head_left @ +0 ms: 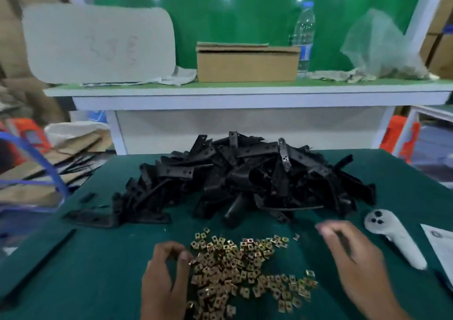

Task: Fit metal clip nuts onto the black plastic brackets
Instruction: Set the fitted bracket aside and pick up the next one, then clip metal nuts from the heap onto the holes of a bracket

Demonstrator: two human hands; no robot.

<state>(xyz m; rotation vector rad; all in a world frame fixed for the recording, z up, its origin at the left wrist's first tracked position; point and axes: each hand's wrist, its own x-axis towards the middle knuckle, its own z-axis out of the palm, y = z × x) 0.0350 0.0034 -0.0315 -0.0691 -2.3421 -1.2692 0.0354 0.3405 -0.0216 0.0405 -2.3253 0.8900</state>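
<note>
A: Item one, the brackets (245,180)?
B: Black plastic, one large heap at mid-table, spread wide across the green mat (98,270). One bracket (93,218) lies flat at the heap's left foot, apart from the bulk. A thin black strip (41,263) lies alone further left, slanting toward the near edge.

A: Item two, the clip nuts (240,268)?
B: Brass-coloured, small and square, a loose scatter on the mat just in front of the heap, between the two hands. A few strays sit at the right fringe.

A: Left hand (164,278)?
B: At the left edge of the nuts. Fingers curled, thumb and fingertips closing together at the nuts' margin. Whether a nut is pinched between them, I cannot tell.

A: Right hand (353,258)?
B: Above the mat, right of the nuts, near the heap's front edge. Blurred. Fingers loosely bent and reaching toward the brackets; nothing seen held in them.

A: Other stock on the table?
B: A white controller (392,239) with dark buttons, right of the right hand. A sheet of paper (441,243) at the far right edge.

A: Shelf (245,90) behind?
B: One cardboard box (247,62) at centre. A water bottle (305,38) upright just right of it. A clear bag (382,47) further right. A pale flat card (98,42) leaning at the left, with a cloth (179,76) between it and the box.
</note>
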